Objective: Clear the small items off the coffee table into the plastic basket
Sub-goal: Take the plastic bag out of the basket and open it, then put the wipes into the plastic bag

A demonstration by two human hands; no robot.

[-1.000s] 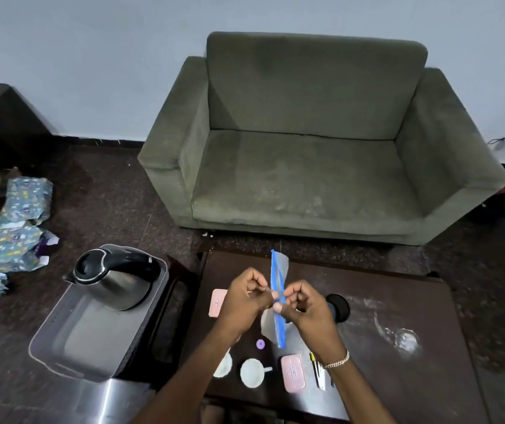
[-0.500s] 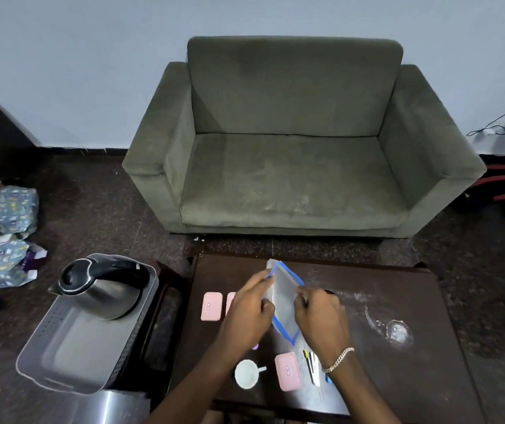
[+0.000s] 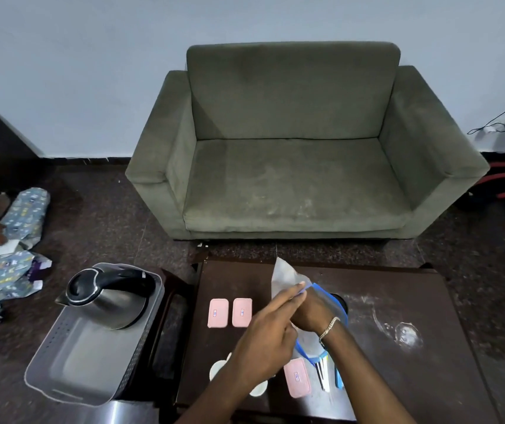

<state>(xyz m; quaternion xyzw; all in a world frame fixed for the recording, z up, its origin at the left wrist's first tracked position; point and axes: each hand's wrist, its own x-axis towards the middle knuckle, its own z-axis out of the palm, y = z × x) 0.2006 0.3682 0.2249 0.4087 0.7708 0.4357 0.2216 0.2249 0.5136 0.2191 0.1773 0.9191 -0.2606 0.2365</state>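
Observation:
A clear zip bag with a blue rim hangs just above the dark coffee table, one corner pointing up. My left hand reaches across and pinches the blue rim with its fingertips. Partly hidden behind it, my right hand, with a bracelet at the wrist, grips the bag lower down. Two pink cases lie side by side on the table's left; a third pink case lies near the front. The grey plastic basket stands left of the table with a steel kettle in it.
White round cups and pens lie near the table's front edge. A black round object sits behind the bag. A green sofa stands beyond the table. Wrapped parcels and another person's hand lie on the floor at left.
The bag, held edge-on and upright a second ago, dropped toward the table and now tilts. My left hand has crossed over my right. The second pink case came into view.

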